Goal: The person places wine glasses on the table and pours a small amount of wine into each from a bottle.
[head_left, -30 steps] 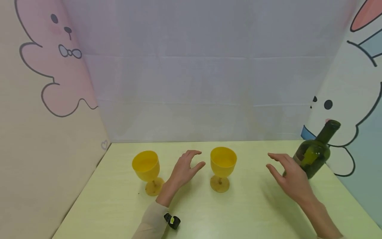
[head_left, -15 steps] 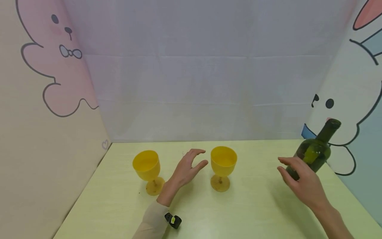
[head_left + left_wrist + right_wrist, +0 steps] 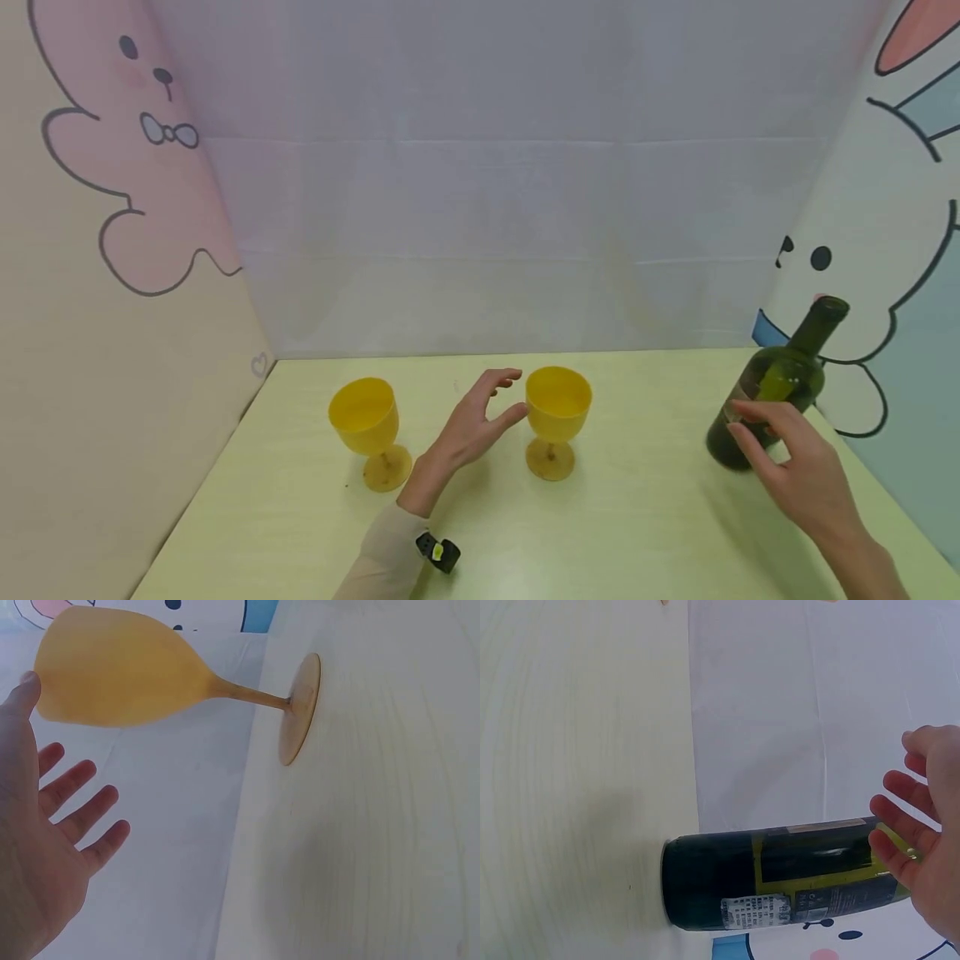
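Two yellow goblets stand upright on the table; the right one (image 3: 558, 404) is near the middle and the left one (image 3: 364, 417) lies further left. My left hand (image 3: 470, 425) is between them, thumb tip right at the bowl of the right goblet, fingers spread and loosely bent. In the left wrist view that goblet's bowl (image 3: 120, 667) is beside the thumb, with the other fingers apart from it. A dark green wine bottle (image 3: 787, 371) stands at the right. My right hand (image 3: 806, 475) overlaps its lower body, fingers relaxed. The right wrist view shows the bottle's label (image 3: 817, 859) beside loosely curved fingers.
The pale yellow table (image 3: 630, 542) ends at a white cloth backdrop (image 3: 450, 208). Side walls carry a pink cartoon animal (image 3: 150, 200) and a white cartoon rabbit (image 3: 847, 225). A black wrist strap (image 3: 438, 552) is on the left sleeve.
My left hand has edged right, up to the right goblet. My right hand has moved right and nearer to me, now in front of the bottle. Goblets and bottle stay put.
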### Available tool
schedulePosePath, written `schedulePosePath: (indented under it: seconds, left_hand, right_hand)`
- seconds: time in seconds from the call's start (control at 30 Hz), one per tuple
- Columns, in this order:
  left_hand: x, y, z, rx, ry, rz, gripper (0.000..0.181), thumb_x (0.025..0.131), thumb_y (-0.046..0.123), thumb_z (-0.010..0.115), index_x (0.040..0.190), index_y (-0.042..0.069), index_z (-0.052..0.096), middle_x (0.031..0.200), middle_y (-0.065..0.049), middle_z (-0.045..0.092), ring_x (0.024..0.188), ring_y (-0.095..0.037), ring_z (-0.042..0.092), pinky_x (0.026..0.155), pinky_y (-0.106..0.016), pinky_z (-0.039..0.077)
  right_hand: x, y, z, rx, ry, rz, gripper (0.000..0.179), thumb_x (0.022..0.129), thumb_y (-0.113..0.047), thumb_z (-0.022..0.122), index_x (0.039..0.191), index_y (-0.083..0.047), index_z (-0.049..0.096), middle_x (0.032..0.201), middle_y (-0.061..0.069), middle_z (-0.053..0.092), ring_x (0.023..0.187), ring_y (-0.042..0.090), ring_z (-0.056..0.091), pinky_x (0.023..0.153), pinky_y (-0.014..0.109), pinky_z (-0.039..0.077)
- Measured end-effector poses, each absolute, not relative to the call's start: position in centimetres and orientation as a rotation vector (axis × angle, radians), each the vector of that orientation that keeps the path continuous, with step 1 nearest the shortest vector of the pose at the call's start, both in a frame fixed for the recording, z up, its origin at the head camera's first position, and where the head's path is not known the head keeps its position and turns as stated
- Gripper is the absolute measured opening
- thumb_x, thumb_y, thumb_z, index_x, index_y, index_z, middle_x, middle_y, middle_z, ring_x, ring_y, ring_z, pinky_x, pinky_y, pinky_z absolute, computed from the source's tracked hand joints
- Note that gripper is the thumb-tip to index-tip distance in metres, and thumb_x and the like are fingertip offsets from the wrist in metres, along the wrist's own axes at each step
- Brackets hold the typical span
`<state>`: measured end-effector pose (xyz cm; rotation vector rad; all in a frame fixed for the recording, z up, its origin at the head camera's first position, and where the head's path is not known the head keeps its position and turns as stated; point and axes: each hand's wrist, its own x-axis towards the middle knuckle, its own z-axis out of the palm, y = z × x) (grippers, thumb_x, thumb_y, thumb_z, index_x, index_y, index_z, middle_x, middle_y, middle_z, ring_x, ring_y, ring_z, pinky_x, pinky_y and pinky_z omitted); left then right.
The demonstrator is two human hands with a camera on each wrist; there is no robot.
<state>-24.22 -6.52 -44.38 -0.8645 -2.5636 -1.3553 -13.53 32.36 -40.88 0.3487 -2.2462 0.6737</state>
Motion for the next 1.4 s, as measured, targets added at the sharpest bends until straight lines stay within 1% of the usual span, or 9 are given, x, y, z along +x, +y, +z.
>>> schedulePosePath:
  seconds: [0.1, 0.23, 0.43, 0.57, 0.7, 0.97, 1.13, 1.33, 1.4]
  left_hand:
    - [-24.2, -6.5, -44.2, -0.876, -2.558, -1.374, 0.055, 0.097, 0.051, 0.058, 0.145, 0.027, 0.045, 0.144, 0.009, 0.049, 0.131, -0.015, 0.048, 0.109, -0.047, 0.043]
    - [-24.1, -6.5, -44.1, -0.888, -2.543, -1.386, 0.055, 0.096, 0.051, 0.059, 0.144, 0.030, 0.044, 0.144, 0.009, 0.049, 0.131, -0.016, 0.049, 0.108, -0.047, 0.043]
    - [-24.0, -6.2, -43.8, -0.934, -2.552, -1.371, 0.061, 0.094, 0.054, 0.060, 0.146, 0.026, 0.043, 0.145, 0.010, 0.048, 0.131, -0.014, 0.049, 0.107, -0.044, 0.044]
    - [-23.9, -6.0, -43.5, -0.951, -2.556, -1.391, 0.066, 0.093, 0.055, 0.062, 0.148, 0.024, 0.040, 0.147, 0.011, 0.046, 0.132, -0.014, 0.048, 0.108, -0.046, 0.043]
    - [-23.9, -5.9, -43.4, -0.965, -2.547, -1.410, 0.068, 0.091, 0.055, 0.064, 0.148, 0.027, 0.039, 0.147, 0.011, 0.045, 0.132, -0.014, 0.048, 0.108, -0.046, 0.043]
    - [-23.9, -5.8, -43.4, -0.996, -2.525, -1.466, 0.072, 0.089, 0.060, 0.064, 0.149, 0.033, 0.035, 0.149, 0.003, 0.046, 0.132, -0.015, 0.048, 0.108, -0.045, 0.042]
    - [-23.8, -5.6, -43.2, -1.002, -2.520, -1.484, 0.072, 0.088, 0.055, 0.068, 0.148, 0.033, 0.035, 0.147, 0.010, 0.045, 0.132, -0.014, 0.048, 0.108, -0.042, 0.043]
    - [-23.8, -5.5, -43.3, -0.992, -2.545, -1.487, 0.075, 0.087, 0.054, 0.070, 0.149, 0.030, 0.035, 0.148, 0.012, 0.044, 0.132, -0.013, 0.047, 0.108, -0.041, 0.043]
    - [-23.8, -5.4, -43.3, -0.991, -2.547, -1.492, 0.075, 0.087, 0.054, 0.069, 0.149, 0.030, 0.035, 0.148, 0.011, 0.044, 0.132, -0.014, 0.047, 0.109, -0.043, 0.043]
  right_hand:
    - [-13.3, 32.8, -40.7, 0.343, -2.222, 0.679, 0.039, 0.071, 0.012, 0.077, 0.109, 0.003, 0.070, 0.100, -0.010, 0.060, 0.095, -0.020, 0.043, 0.083, 0.000, 0.032]
    - [-13.0, 33.3, -40.5, 0.314, -2.198, 0.704, 0.037, 0.073, 0.012, 0.076, 0.109, 0.003, 0.070, 0.107, -0.028, 0.053, 0.093, -0.017, 0.045, 0.084, -0.001, 0.033]
    - [-12.5, 34.1, -40.4, 0.250, -2.156, 0.715, 0.031, 0.077, 0.013, 0.074, 0.107, 0.006, 0.069, 0.109, -0.038, 0.049, 0.097, -0.020, 0.043, 0.085, 0.000, 0.030]
    - [-12.4, 34.8, -40.2, 0.215, -2.111, 0.740, 0.028, 0.080, 0.011, 0.072, 0.108, 0.009, 0.068, 0.112, -0.040, 0.050, 0.101, -0.022, 0.043, 0.085, 0.001, 0.030]
    - [-12.5, 35.5, -40.2, 0.137, -2.096, 0.766, 0.029, 0.083, 0.010, 0.071, 0.111, 0.010, 0.067, 0.112, -0.041, 0.050, 0.103, -0.022, 0.044, 0.085, 0.001, 0.030]
    - [-12.8, 36.3, -40.4, -0.044, -2.124, 0.747, 0.032, 0.086, 0.008, 0.069, 0.118, 0.007, 0.063, 0.110, -0.041, 0.042, 0.102, -0.023, 0.039, 0.083, -0.001, 0.029]
    - [-13.1, 36.8, -40.5, -0.131, -2.122, 0.813, 0.035, 0.089, 0.004, 0.067, 0.123, 0.007, 0.061, 0.108, -0.038, 0.041, 0.100, -0.021, 0.040, 0.081, -0.003, 0.031]
    - [-13.5, 37.1, -40.8, -0.250, -2.129, 0.922, 0.044, 0.092, -0.003, 0.066, 0.134, -0.002, 0.056, 0.112, -0.035, 0.038, 0.099, -0.019, 0.042, 0.079, -0.002, 0.033]
    - [-13.7, 37.1, -40.9, -0.292, -2.136, 0.961, 0.046, 0.093, -0.006, 0.066, 0.137, -0.007, 0.055, 0.113, -0.034, 0.036, 0.099, -0.018, 0.042, 0.079, -0.002, 0.033]
